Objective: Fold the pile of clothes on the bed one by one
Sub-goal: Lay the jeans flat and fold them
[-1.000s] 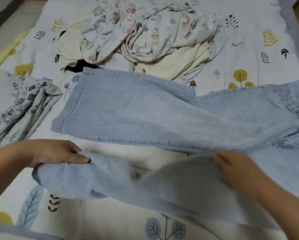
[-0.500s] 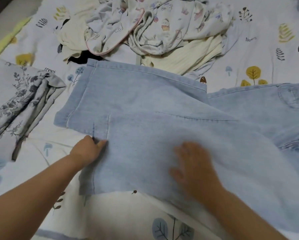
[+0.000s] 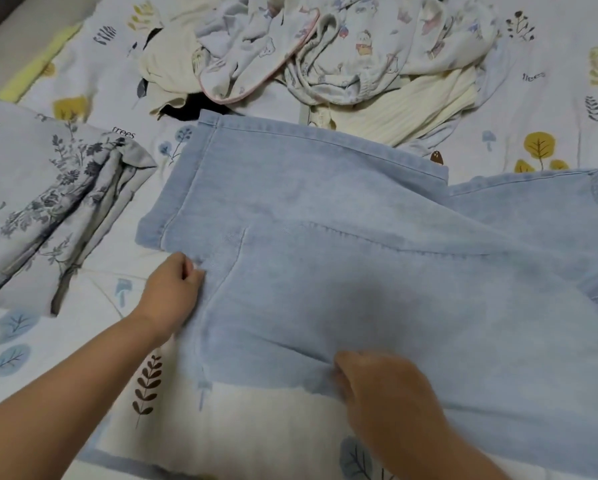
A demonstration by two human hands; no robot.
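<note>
Light-blue denim jeans (image 3: 342, 271) lie across the middle of the printed bed sheet (image 3: 256, 427), one leg laid over the other. The left hand (image 3: 172, 292) pinches the upper leg's hem; the right hand (image 3: 384, 393) grips its near edge. Uneven pulling could skew the legs. One unfolded pile (image 3: 325, 57) waits near the far edge, and one folded floral grey cloth (image 3: 55, 209) lies at the left edge.

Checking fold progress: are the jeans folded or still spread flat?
Partly folded: one leg of the jeans lies over the other, hems misaligned. Left hand and right hand grip its edges.
</note>
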